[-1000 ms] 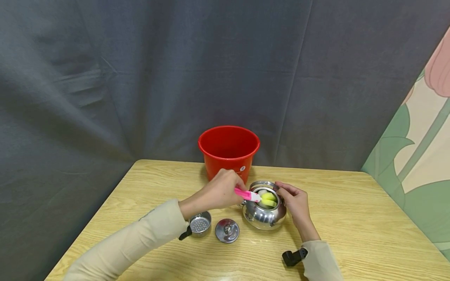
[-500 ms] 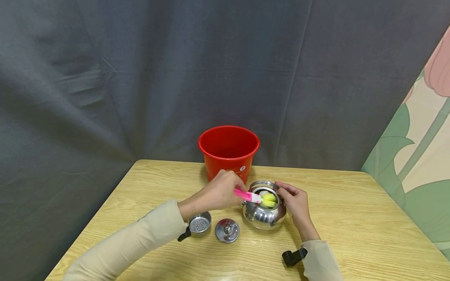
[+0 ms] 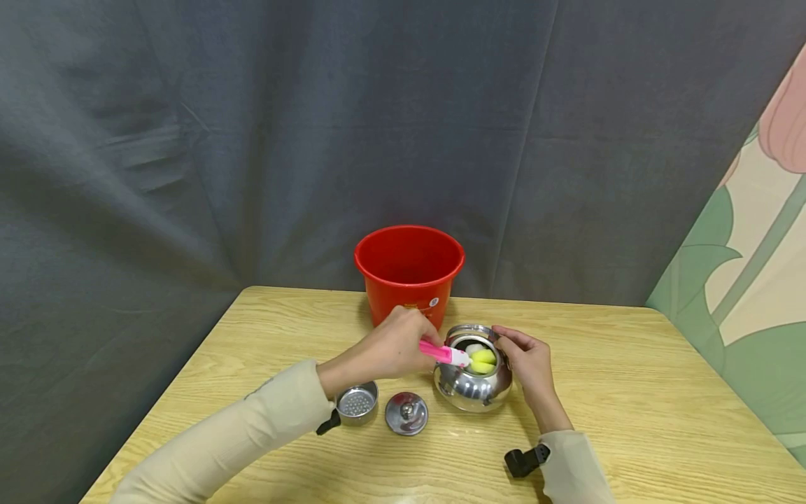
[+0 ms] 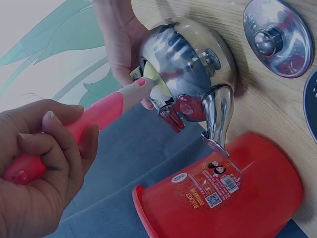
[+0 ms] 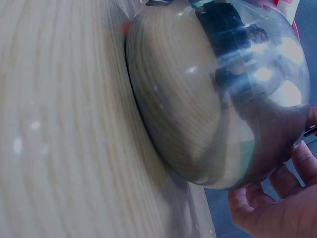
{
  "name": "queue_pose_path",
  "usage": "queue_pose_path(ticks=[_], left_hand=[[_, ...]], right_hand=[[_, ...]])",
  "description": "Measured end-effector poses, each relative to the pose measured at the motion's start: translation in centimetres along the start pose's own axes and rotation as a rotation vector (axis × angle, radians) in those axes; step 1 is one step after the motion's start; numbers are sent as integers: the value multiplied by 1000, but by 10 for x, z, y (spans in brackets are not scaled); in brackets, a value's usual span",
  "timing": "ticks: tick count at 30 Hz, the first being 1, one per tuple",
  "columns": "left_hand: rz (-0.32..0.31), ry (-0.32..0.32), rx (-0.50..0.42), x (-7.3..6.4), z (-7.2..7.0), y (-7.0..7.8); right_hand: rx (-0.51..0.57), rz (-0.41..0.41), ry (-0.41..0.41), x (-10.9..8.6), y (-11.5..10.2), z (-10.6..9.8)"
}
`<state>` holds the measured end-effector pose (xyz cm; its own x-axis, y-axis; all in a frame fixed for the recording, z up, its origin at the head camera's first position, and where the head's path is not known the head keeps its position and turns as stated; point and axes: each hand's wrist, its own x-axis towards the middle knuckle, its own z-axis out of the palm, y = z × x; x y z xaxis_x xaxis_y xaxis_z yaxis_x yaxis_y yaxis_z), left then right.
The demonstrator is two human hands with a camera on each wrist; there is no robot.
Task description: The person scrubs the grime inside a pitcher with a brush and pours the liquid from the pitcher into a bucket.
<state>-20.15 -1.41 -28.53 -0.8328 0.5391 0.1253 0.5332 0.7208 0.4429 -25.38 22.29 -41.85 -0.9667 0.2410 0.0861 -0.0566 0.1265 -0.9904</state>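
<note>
My left hand [image 3: 398, 344] grips the pink handle [image 4: 94, 111] of a sponge cleaning brush, its fingers curled round it. Past a white collar, the brush's yellow and white sponge head [image 3: 483, 360] sits inside the mouth of a shiny steel teapot [image 3: 472, 393]; the sponge's lower part is hidden. My right hand [image 3: 532, 360] holds the teapot at its right side, thumb and fingers at the handle mount by the rim. In the right wrist view its fingertips [image 5: 302, 158] touch the round steel body. The spout [image 4: 219, 116] points toward the bucket in the left wrist view.
A red bucket [image 3: 409, 276] stands behind the teapot at the back of the wooden table [image 3: 630, 392]. In front, the steel lid [image 3: 406, 414] lies knob up, beside a perforated steel strainer [image 3: 357, 404]. A grey-blue curtain [image 3: 390, 119] hangs behind the table.
The sponge head has turned and shifted slightly inside the teapot, and my left hand has moved a touch with the brush handle. My right hand and the teapot stay nearly in place.
</note>
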Motion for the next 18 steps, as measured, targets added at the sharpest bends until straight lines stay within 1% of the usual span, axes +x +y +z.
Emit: queue_pose_path(ticks=[6, 13, 18], left_hand=[[27, -7, 8, 0, -1, 1], [40, -43, 15, 1, -5, 2], [90, -56, 47, 4, -11, 2]], right_hand=[[-1, 0, 10, 0, 1, 1], [1, -1, 9, 0, 1, 0], [4, 4, 12, 1, 1, 1]])
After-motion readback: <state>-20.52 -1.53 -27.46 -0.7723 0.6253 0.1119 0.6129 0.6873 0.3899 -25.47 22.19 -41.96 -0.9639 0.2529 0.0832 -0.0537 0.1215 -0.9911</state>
